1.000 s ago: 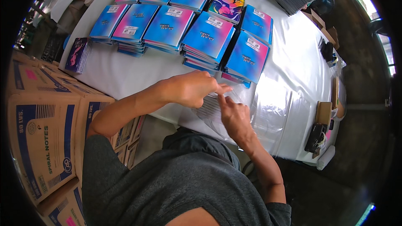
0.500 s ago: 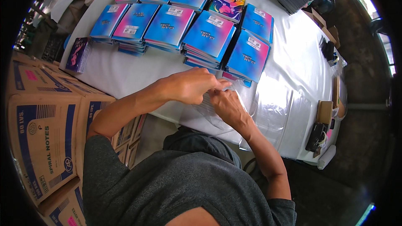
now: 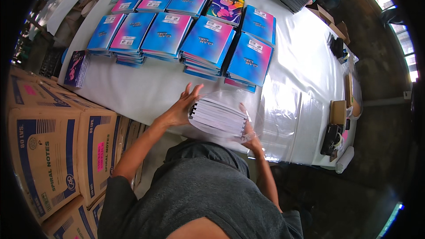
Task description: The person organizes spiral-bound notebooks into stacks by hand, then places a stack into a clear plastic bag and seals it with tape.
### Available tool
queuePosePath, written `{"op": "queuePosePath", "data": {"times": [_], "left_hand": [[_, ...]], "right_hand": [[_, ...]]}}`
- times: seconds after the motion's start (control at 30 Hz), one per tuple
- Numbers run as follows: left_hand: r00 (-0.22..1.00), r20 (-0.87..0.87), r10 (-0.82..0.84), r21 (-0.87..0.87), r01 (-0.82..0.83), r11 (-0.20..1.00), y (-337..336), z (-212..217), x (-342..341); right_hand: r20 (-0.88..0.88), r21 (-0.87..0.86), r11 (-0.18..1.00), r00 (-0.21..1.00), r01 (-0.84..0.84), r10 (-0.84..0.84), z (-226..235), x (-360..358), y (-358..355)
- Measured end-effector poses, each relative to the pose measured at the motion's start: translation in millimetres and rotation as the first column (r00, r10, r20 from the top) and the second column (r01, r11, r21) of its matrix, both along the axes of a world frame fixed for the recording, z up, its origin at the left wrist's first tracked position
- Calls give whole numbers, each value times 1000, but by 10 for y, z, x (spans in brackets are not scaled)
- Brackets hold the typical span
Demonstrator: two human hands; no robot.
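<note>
A stack of spiral notebooks (image 3: pixel 217 116) in a clear plastic bag stands at the table's near edge, its white page edges facing up toward me and dark spiral coils showing at its ends. My left hand (image 3: pixel 180 107) grips the left end, with fingers partly spread and pointing up past the stack. At the right end my right hand (image 3: pixel 249 128) presses against the bagged stack, its fingers partly behind the film. Just beyond the stack lie piles of blue and pink notebooks (image 3: pixel 249 59), arranged in rows.
Flat clear plastic bags (image 3: pixel 283 121) lie on the white-covered table (image 3: pixel 301 62) to the right. A tape dispenser (image 3: pixel 333 139) and small box (image 3: pixel 338 113) sit at the right edge. Dark-covered notebooks (image 3: pixel 77 68) stand far left. Cardboard cartons (image 3: pixel 48 159) are stacked at my left.
My hands were close together, fingers meeting over the plastic. Now they are apart at the two ends of the bagged stack, whose page edges have come into view. The view has shifted slightly.
</note>
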State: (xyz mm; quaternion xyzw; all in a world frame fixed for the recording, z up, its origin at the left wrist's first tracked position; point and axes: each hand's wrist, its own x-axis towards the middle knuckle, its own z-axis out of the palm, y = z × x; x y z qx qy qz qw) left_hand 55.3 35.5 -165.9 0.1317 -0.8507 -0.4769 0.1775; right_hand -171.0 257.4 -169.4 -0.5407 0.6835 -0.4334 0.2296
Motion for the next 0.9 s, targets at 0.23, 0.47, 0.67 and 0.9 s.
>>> {"op": "queuePosePath", "data": {"times": [0.23,0.47,0.67,0.9], "left_hand": [[992,-81,97,529,-40,848,86,81,-221],[988,-45,150,32,-148,988,-9,94,-283],[948,44,316,246,-317,916,109,92,-176],[897,-26,441,236,-423,875,114,-41,-93]], "right_hand": [[282,-56,997,957,-55,69,181,-168,-547],[248,-42,983,951,-180,184,-176,-487,-667],[458,67,995,889,-69,31,-165,-354,-658],[314,3,991,941,-136,128,-27,-435,-794]]}}
